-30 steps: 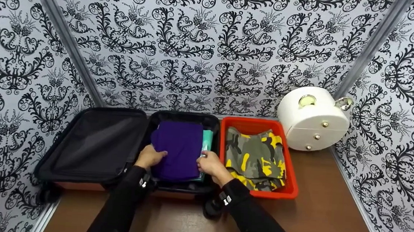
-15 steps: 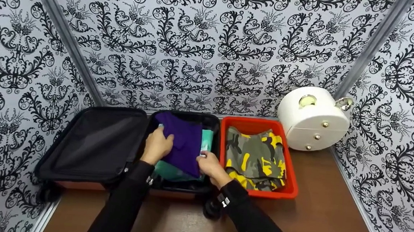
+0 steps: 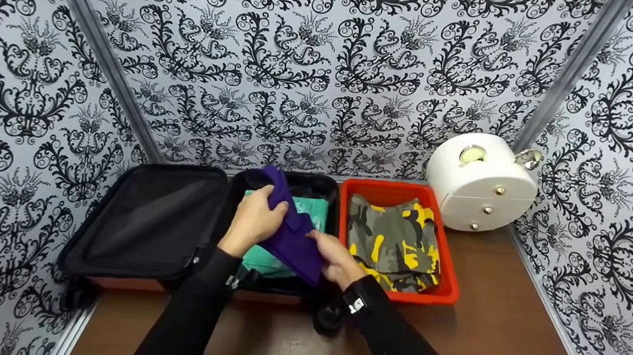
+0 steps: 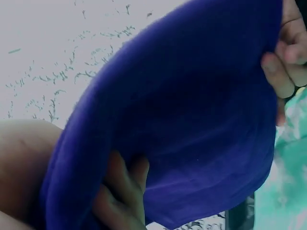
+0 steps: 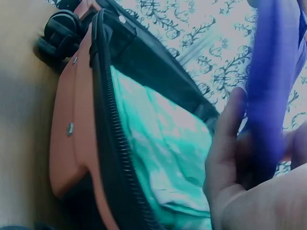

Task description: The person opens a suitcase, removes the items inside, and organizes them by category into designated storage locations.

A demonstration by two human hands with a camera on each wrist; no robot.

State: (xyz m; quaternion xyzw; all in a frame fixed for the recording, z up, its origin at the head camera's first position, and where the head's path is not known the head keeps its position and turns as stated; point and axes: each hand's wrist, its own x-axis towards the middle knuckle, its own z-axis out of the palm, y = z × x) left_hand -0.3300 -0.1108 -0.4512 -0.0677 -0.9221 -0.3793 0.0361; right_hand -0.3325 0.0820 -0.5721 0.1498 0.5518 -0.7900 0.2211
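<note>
Both hands hold a folded purple garment (image 3: 295,245) tilted above the right half of an open suitcase (image 3: 321,184). My left hand (image 3: 255,220) grips its upper left edge; in the left wrist view the fingers (image 4: 120,191) curl over the fabric. At the opposite edge, my right hand (image 3: 339,257) pinches the purple garment between thumb and fingers, which the right wrist view shows close up. Underneath, a teal and white folded garment (image 5: 163,148) lies in the suitcase, partly covered by the purple one in the head view.
The suitcase's black lid half (image 3: 152,221) lies open at left. To the right stands a red basket (image 3: 446,275) with folded yellow and grey camouflage clothing (image 3: 396,239). A white rounded drawer box (image 3: 480,183) stands behind it, near the patterned wall (image 3: 301,76).
The purple garment has been lifted off the teal one and turned steeply on edge. My left hand has risen and moved right with it; the right hand has shifted slightly right.
</note>
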